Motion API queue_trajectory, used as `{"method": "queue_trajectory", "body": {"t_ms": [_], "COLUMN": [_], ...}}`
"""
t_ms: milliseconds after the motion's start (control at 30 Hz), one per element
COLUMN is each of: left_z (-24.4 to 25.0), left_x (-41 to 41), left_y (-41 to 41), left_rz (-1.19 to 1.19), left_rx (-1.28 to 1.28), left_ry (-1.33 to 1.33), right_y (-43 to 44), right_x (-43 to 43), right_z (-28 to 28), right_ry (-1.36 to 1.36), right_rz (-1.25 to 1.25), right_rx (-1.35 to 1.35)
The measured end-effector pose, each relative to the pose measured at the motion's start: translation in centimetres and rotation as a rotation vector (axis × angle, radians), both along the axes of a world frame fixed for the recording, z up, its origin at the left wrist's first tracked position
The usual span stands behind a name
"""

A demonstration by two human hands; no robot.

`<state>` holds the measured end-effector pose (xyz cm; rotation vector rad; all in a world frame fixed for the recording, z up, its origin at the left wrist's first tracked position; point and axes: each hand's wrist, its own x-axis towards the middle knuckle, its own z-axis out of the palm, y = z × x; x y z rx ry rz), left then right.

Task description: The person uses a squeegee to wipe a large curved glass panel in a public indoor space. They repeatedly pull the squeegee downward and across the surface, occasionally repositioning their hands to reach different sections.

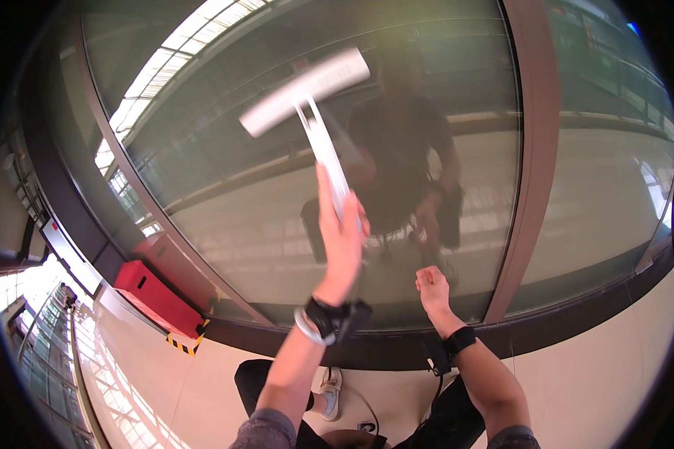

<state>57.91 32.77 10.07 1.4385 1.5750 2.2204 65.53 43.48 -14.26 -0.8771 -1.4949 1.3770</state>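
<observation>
My left hand (340,230) is wrapped around the pale handle of a window squeegee (306,92). The tool is tilted, its wide white head up and slightly blurred in front of a large glass pane (247,219). Whether the head touches the glass I cannot tell. Lower and to the right, my right hand (433,289) is curled into a loose fist in front of the same pane, with nothing visible in it. Both wrists carry black strapped devices, and a pale band circles the left one.
Brown metal frames (531,140) border the pane, with a dark sill (393,345) below. A red box (160,300) stands at left on the tiled floor (230,404), near black-and-yellow tape (182,343). Far left, a person (67,294) is by a railing. A cable hangs between my legs.
</observation>
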Motion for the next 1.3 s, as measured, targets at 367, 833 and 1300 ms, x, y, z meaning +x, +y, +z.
{"method": "queue_trajectory", "body": {"t_ms": [367, 833, 1300], "left_z": [-6.9, 15.6, -3.1], "left_x": [1.9, 7.1, 12.3], "left_y": [0.2, 7.9, 9.2], "left_rz": [0.006, -0.176, -0.285], "left_rx": [-0.148, 0.003, -0.239], "left_ry": [0.181, 0.183, 0.201], "right_y": [-0.6, -0.8, 1.4], "right_x": [-0.3, -1.6, -4.1], "right_z": [-0.1, -0.2, -9.0], "right_ry": [-0.174, -0.217, -0.251], "right_rz": [-0.022, -0.074, 0.291], "right_rx": [0.152, 0.268, 0.581]}}
